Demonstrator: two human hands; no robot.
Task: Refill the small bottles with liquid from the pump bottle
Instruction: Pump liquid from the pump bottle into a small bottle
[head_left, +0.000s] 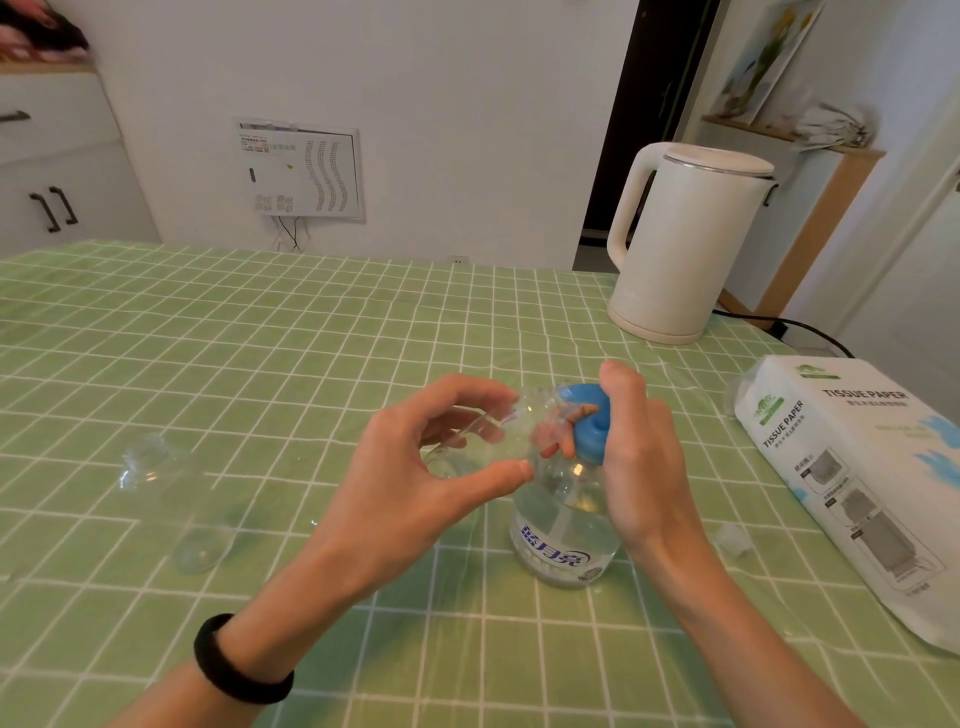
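Pinching clear small bottle (485, 434), left hand (410, 483), right hand (641, 457) clasping pump bottle (563, 545)

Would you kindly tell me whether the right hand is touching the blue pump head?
Touching. The head view shows the right hand closed against the blue pump head, with fingers curled round its far side and no gap between them.

Bare forearms (727, 613), black elastic band (244, 661) on left wrist

The clear pump bottle (563, 540), blue-lettered and topped by a blue pump head, stood upright. A small clear bottle (488, 436), pinched in the left hand (415, 493), was tilted toward the nozzle. A second small bottle (171, 499), uncapped, sat well to its left.
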